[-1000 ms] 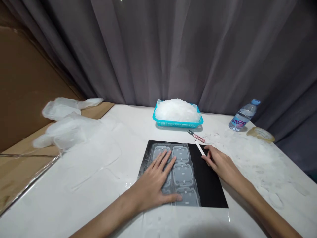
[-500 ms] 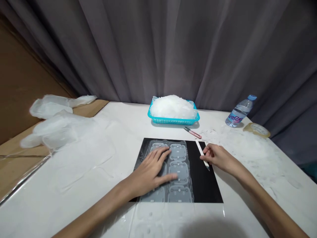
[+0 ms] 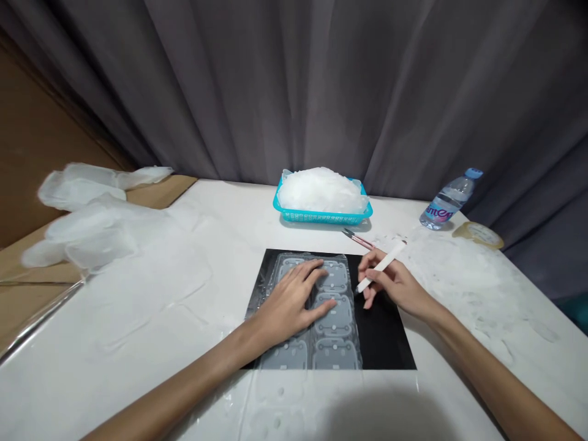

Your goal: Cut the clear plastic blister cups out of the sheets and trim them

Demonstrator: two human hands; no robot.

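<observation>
On a black board (image 3: 388, 343) lies a clear moulded plastic sheet (image 3: 334, 315) with two columns of rounded-square shapes, its lower end running past the board. My left hand (image 3: 294, 303) rests on this sheet, palm down with fingers spread. Held like a pen in my right hand (image 3: 390, 282) is a slim white craft knife (image 3: 383, 264), its dark tip pointing down at the sheet's right edge. Whether the tip touches the sheet, I cannot tell. Just behind the board are pink-handled thread snips (image 3: 358, 239), partly covered by my right hand.
A blue basket (image 3: 321, 217) heaped with white translucent pieces stands at the back. To the right are a water bottle (image 3: 448, 202), a roll of tape (image 3: 478, 234) and scattered clear scraps (image 3: 478, 282). Larger plastic pieces (image 3: 101, 226) lie at left on cardboard (image 3: 156, 199).
My right hand has turned the craft knife from lying across the board to a pen grip, and moved left to the sheet's edge. My left hand has shifted slightly right.
</observation>
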